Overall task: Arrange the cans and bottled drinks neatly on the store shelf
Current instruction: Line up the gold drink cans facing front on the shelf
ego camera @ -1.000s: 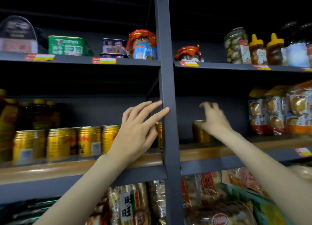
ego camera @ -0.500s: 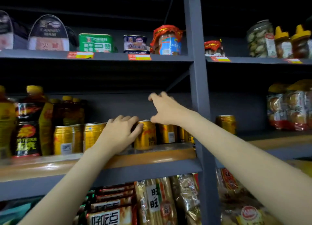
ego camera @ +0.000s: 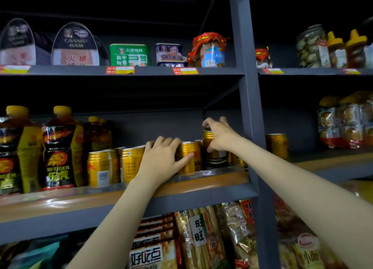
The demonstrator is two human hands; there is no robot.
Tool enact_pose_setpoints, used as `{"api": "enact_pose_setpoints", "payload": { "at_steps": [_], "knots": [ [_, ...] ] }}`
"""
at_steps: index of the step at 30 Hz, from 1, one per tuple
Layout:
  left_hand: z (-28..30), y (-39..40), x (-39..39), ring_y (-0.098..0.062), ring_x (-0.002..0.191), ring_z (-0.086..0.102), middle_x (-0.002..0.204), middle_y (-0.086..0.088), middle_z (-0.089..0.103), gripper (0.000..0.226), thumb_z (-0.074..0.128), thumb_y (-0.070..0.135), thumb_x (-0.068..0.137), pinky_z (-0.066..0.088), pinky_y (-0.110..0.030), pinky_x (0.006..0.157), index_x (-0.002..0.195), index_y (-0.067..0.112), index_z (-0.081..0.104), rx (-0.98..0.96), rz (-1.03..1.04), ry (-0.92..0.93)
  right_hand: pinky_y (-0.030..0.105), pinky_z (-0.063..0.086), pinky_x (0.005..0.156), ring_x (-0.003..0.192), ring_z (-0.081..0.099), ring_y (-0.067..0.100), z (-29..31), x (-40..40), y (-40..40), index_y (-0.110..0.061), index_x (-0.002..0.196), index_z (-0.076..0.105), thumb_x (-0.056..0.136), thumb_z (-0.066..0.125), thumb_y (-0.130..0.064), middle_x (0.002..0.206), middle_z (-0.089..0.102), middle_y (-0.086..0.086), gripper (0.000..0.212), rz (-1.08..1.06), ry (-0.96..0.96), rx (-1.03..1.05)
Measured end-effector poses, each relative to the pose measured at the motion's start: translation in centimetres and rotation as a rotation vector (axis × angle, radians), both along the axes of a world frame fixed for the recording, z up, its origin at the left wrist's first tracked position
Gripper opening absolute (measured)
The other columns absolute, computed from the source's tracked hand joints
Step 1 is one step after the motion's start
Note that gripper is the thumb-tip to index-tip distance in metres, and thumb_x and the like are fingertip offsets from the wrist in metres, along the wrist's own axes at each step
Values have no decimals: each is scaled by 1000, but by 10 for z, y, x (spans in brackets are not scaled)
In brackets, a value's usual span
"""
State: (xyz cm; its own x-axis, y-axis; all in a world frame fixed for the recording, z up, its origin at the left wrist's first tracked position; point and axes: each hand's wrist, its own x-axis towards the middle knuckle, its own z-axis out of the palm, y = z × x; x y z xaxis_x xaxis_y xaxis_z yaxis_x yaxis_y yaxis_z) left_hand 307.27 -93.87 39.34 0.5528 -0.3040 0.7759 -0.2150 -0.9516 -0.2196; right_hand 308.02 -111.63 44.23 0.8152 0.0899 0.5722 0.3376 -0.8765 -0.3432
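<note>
Both hands [ego camera: 161, 159] grip cylindrical gold metal cans [ego camera: 189, 157]

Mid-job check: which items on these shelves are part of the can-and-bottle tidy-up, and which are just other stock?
Job:
gold cans
dark can in right hand
gold can under left hand
lone can past the post
Hi-Tiger bottles

Other stock:
canned ham tins
jars
snack bags
</note>
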Motion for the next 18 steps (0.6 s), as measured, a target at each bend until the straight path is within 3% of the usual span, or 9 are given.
{"api": "enact_pose_setpoints", "payload": {
  "at_steps": [2,6,8,10,11,13,16,18],
  "knots": [
    [0,-2,-1,-19,125,38,133,3,51,60,27,65,91,26,-40,102,132,24,42,4,10,32,39,44,99,127,40,34,5,-26,-7,-25,140,33,76,78,-9,142,23,11,80,37,-107,20],
    [7,-5,-8,-20,126,39,132,2,51,53,32,59,94,18,-41,105,130,23,47,23,37,10,30,44,83,103,50,20,2,-77,-29,-33,136,34,75,80,-18,123,39,4,78,253,-198,213],
    [7,-9,-20,-20,119,47,123,2,58,51,31,54,92,16,-36,103,123,21,55,-14,-114,-156,35,51,86,102,57,23,-2,-95,-40,-32,127,43,69,83,-15,113,51,4,72,458,-84,508],
    [0,-15,-44,-13,108,55,110,6,64,46,33,46,90,25,-32,99,114,21,62,-222,-386,-226,34,54,86,103,61,24,-7,-105,-50,-28,122,49,59,82,-13,112,57,8,72,644,70,760],
    [-4,-19,-57,-8,104,56,106,9,65,39,36,41,93,33,-29,97,112,21,63,-388,-542,-169,33,54,83,103,62,24,-8,-107,-53,-26,121,51,56,80,-14,113,58,9,72,702,113,821],
    [-12,-31,-85,-1,102,57,106,14,63,28,39,41,98,43,-19,89,110,27,60,-706,-796,159,32,55,77,101,64,24,-10,-108,-56,-25,118,53,53,78,-15,113,59,10,70,757,139,859],
    [-19,-45,-105,-10,99,65,109,7,65,41,48,55,79,53,-32,89,112,30,54,-1035,-1009,652,37,55,86,104,63,27,-12,-109,-51,-24,118,54,51,80,-17,116,59,12,73,769,138,842],
    [-21,-49,-109,-14,93,69,106,-1,66,45,60,43,75,56,-31,81,114,23,51,-1137,-1078,698,39,53,93,105,63,25,-14,-111,-46,-25,116,55,51,81,-19,117,59,12,70,770,113,790]
  ]
}}
